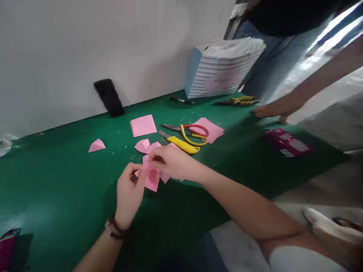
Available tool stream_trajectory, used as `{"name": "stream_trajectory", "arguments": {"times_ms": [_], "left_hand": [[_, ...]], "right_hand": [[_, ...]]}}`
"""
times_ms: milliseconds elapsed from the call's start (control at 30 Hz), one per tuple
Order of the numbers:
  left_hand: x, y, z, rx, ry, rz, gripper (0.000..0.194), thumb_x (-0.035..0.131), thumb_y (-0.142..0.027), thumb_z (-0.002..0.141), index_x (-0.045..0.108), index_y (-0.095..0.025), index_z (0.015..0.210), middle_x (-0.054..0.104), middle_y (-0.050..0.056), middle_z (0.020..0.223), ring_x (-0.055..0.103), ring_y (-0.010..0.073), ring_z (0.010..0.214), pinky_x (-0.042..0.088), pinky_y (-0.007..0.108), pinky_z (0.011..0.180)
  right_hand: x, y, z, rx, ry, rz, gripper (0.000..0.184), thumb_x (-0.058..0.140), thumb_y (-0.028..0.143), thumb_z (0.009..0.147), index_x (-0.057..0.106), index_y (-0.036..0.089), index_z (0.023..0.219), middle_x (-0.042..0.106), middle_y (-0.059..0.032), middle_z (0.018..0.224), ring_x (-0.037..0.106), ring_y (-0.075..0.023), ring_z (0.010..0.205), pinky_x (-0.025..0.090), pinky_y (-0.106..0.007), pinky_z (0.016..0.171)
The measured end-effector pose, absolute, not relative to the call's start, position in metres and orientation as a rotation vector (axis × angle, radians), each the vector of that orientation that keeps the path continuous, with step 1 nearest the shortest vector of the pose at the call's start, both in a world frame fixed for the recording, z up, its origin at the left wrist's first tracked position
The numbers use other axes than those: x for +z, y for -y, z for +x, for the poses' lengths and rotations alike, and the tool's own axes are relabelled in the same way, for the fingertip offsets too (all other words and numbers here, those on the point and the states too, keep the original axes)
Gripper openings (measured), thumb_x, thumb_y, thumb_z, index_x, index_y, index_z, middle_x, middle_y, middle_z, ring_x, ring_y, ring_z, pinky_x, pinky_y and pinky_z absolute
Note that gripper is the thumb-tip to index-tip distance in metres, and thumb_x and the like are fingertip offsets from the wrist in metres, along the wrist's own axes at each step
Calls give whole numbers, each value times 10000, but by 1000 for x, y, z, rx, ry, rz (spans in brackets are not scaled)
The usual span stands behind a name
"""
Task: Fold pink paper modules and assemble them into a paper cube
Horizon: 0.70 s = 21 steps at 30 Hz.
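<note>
My left hand (131, 186) pinches the left side of a folded piece of pink paper (152, 180), thumb and fingers closed. From the right, my right hand (170, 161) grips the upper part of the same paper, its fingertips partly hiding it. More pink folded paper pieces (142, 145) lie just behind and under my right hand. Beyond it rest a yellow utility knife (183, 145) and scissors (195, 130) with red and yellow handles. The scissors overlap a stack of pink paper sheets (213, 130).
Square pink sheets (143, 125) and a small folded piece (96, 145) lie on the green table (62, 181). A black phone (109, 97) leans on the wall. Behind are a pen (181, 101), pliers (238, 101) and a striped bag (224, 70). At right, another person's hand (272, 108) rests near a purple packet (287, 142).
</note>
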<state>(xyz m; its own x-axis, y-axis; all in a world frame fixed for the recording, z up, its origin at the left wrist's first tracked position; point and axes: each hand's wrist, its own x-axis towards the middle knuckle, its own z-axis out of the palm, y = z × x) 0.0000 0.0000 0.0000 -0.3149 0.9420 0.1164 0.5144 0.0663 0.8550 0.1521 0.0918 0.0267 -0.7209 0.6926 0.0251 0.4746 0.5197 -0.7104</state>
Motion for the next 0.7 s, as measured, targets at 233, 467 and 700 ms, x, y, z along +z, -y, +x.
{"name": "stream_trajectory", "arguments": {"times_ms": [233, 467, 700], "left_hand": [[-4, 0, -4, 1178, -1862, 1393, 151, 597, -331, 841, 609, -191, 785, 621, -12, 739, 569, 129, 649, 448, 224, 572], [-2, 0, -3, 1176, -1834, 1379, 173, 606, -353, 837, 596, -197, 764, 597, -21, 704, 574, 134, 655, 450, 225, 567], [-2, -1, -3, 1176, -1820, 1369, 145, 586, -319, 842, 608, -197, 767, 625, -14, 734, 584, 138, 679, 461, 233, 591]], "right_hand": [[31, -87, 149, 1064, 2426, -1045, 137, 519, 128, 870, 644, 169, 831, 677, -16, 801, 576, -117, 679, 387, -237, 602], [25, -90, 149, 1221, 2289, -932, 98, 585, 128, 823, 651, 174, 880, 700, -26, 883, 630, -135, 770, 463, -245, 647], [25, -92, 151, 1166, 2339, -767, 162, 572, 51, 817, 664, 182, 841, 707, -10, 871, 624, -127, 792, 459, -238, 678]]}}
